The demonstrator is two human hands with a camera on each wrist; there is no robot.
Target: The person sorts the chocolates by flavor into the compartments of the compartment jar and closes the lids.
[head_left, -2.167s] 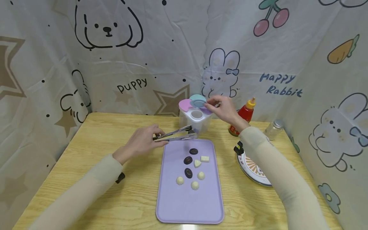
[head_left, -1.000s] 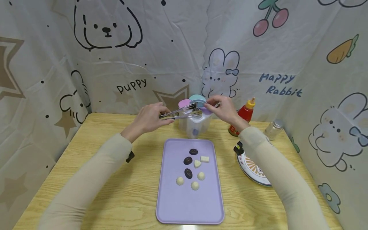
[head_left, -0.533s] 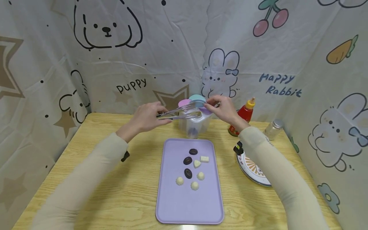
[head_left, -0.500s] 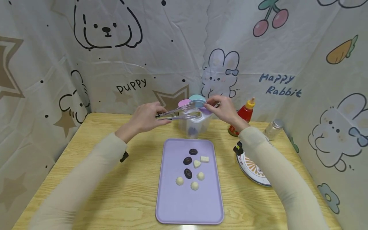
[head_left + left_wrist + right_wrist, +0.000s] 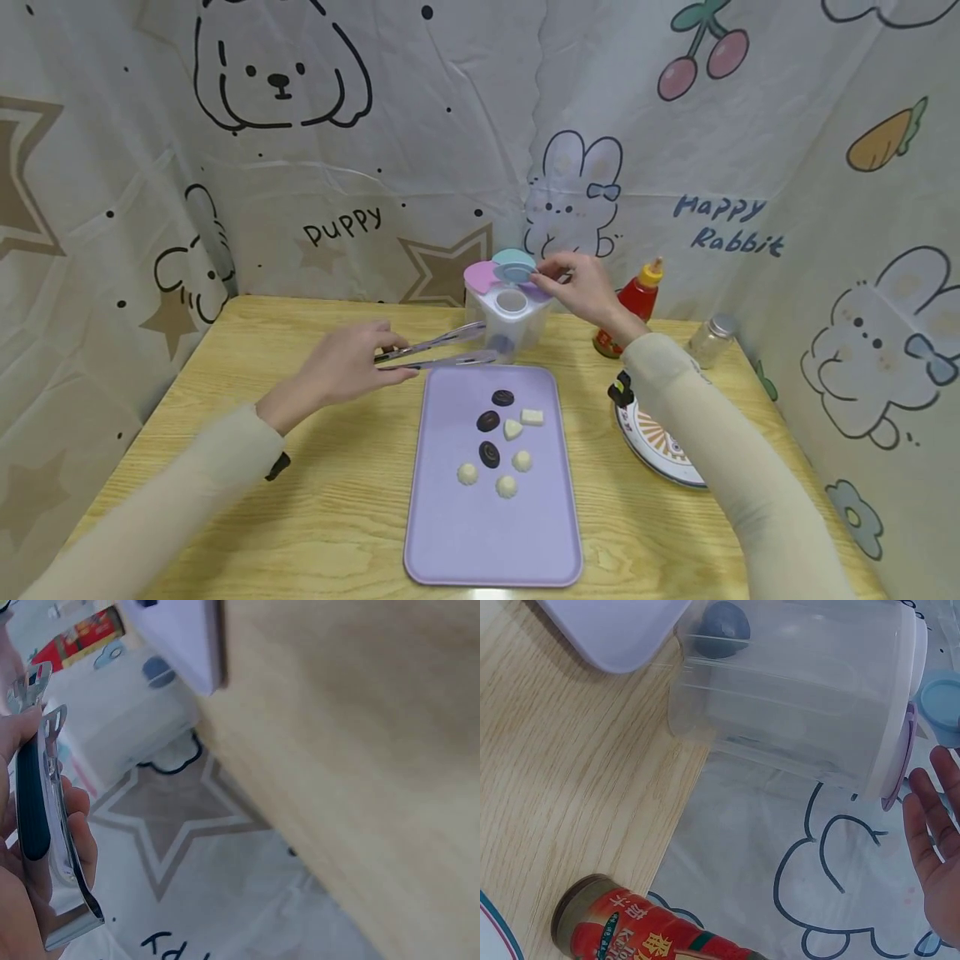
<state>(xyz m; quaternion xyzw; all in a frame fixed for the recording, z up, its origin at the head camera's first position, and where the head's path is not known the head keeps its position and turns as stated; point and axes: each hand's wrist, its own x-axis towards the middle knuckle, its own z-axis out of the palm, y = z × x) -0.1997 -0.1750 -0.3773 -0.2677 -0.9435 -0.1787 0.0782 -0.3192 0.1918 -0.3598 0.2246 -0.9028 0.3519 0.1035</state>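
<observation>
My left hand (image 5: 341, 362) grips the metal tongs (image 5: 457, 361), thumb on one arm and fingers curled round the other, and their tips stand apart near the lower front of the clear container (image 5: 527, 327); I cannot tell whether they touch it. My right hand (image 5: 581, 287) pinches the edge of the blue lid (image 5: 516, 272) between thumb and forefinger, holding it tipped up behind the round hole in the container's white top, while the wrist view shows other fingers of that hand extended. The pink lid (image 5: 482, 277) lies to the left of the hole and the purple lid (image 5: 537, 292) to the right. A dark piece (image 5: 501, 343) sits at the bottom inside the container, behind its cloudy front wall. Just in front, the lilac tray (image 5: 491, 542) carries three dark oval pieces (image 5: 489, 454) and five cream-coloured pieces (image 5: 506, 487). The red bottle (image 5: 637, 302) stands beyond my right forearm.
</observation>
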